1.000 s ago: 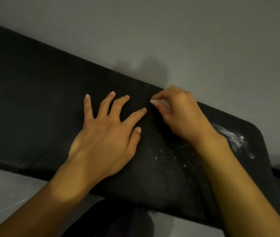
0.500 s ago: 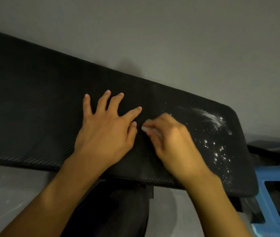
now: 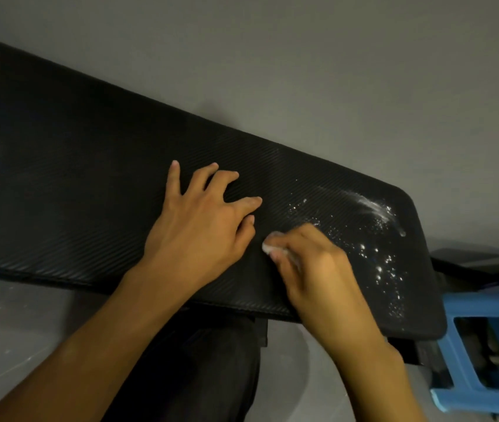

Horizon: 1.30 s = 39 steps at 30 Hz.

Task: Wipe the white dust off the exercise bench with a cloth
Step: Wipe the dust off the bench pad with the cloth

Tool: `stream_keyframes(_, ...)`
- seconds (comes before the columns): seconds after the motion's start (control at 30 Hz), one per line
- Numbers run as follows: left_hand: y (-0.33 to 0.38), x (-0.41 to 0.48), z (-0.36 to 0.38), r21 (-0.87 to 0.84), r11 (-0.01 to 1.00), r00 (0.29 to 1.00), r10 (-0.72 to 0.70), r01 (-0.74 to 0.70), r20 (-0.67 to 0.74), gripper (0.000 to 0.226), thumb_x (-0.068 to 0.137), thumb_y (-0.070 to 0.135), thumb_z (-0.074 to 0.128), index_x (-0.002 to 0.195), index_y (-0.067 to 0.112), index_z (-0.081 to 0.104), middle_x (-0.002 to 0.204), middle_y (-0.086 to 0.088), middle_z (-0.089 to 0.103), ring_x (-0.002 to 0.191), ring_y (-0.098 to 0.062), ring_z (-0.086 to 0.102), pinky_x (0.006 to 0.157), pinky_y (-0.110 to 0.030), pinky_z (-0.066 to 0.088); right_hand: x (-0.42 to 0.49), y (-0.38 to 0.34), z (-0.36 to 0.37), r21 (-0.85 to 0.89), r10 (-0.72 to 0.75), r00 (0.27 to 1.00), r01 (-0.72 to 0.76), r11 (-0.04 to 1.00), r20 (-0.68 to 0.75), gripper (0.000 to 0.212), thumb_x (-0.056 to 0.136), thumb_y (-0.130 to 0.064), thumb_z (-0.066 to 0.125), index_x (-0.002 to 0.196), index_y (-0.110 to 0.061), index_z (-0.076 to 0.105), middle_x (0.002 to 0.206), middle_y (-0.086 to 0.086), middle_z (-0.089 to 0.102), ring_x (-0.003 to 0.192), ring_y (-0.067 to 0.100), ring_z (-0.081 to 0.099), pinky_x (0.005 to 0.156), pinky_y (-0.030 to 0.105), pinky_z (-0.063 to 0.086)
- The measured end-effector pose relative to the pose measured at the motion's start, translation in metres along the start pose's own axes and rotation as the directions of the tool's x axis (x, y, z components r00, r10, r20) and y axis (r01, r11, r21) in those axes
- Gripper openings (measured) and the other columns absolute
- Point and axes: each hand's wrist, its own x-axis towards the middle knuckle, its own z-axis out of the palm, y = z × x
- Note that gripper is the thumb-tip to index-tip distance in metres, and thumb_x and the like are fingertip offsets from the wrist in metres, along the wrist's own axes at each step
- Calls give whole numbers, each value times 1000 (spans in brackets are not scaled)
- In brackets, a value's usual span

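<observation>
Since a second ago our right hand [image 3: 312, 263] has come back from the far edge of the exercise bench [image 3: 59, 193] and is now just beside the thumb of our left hand [image 3: 199, 226], which lies spread and flat. The right fingers pinch a small white cloth [image 3: 272, 247]. The white dust [image 3: 376, 257] lies to the right of this hand, along the bench's long axis toward its rounded end, so we judge the right hand the nearer one.

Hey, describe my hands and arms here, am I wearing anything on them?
Nothing visible: the left hand and right hand are bare, with no gloves, rings or watch, and no sleeves show on either forearm up to the picture's edge. Nails on the left fingers are short and unpainted.
</observation>
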Motion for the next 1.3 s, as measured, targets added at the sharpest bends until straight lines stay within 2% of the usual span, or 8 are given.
stream_keyframes(0.17,1,1,2,13,1000,1000,-7,7,-5,41,95,51,46,129,44,67,149,-6,53,145,-33,39,119,-70,18,-24,-9,6,-51,14,1000,-15,999,-26,18,100,-18,60,115,-20,69,109,-8,59,96,10,66,83,34,57)
stream_keyframes(0.27,5,0,0,22,1000,1000,-22,22,-17,41,96,49,45,131,44,66,149,-7,52,145,-34,39,118,-72,20,-62,-14,9,-11,11,998,-12,1000,-67,21,93,-18,62,111,-20,73,110,-10,62,104,3,66,91,18,53)
stream_keyframes(0.53,43,13,8,61,997,997,-42,38,60,53,105,45,32,157,42,27,169,-12,10,157,-36,0,120,-73,0,-17,3,4,-65,106,990,-112,992,-92,29,92,-1,64,117,-14,70,115,-6,58,100,11,64,91,28,54)
stream_keyframes(0.73,37,9,19,90,996,999,-10,7,31,57,104,44,11,160,41,18,171,-13,8,158,-38,0,119,-73,-3,-72,-8,11,-34,64,982,-71,997,-175,29,84,-3,63,107,-14,75,109,-5,64,103,2,64,95,5,43)
stream_keyframes(0.87,39,8,18,90,996,998,-3,-3,64,59,103,47,14,161,39,12,171,-14,2,157,-39,-5,119,-73,-5,-31,7,7,-57,78,988,-86,995,-137,21,92,-4,68,109,-15,73,100,-2,61,86,9,64,81,19,52)
stream_keyframes(1.03,35,6,21,74,997,1000,7,-8,13,59,103,47,15,160,37,22,170,-14,13,158,-38,5,120,-72,-1,36,21,-2,-119,150,980,-166,979,-132,22,99,-14,62,119,-13,71,110,2,61,95,21,64,85,40,56)
stream_keyframes(1.2,33,6,25,81,997,1000,21,-19,-22,60,100,46,16,155,32,37,165,-18,29,155,-41,19,119,-75,7,-25,-6,-1,-113,80,995,-86,990,-57,20,93,-6,66,107,-20,70,90,-8,49,73,7,55,66,27,49)
stream_keyframes(1.3,34,6,24,77,997,999,8,-5,-33,60,100,45,18,153,30,40,164,-19,32,154,-41,21,118,-75,7,-19,-1,-5,-75,83,995,-87,993,-53,18,92,-10,69,105,-22,72,89,-9,52,74,7,58,66,26,50)
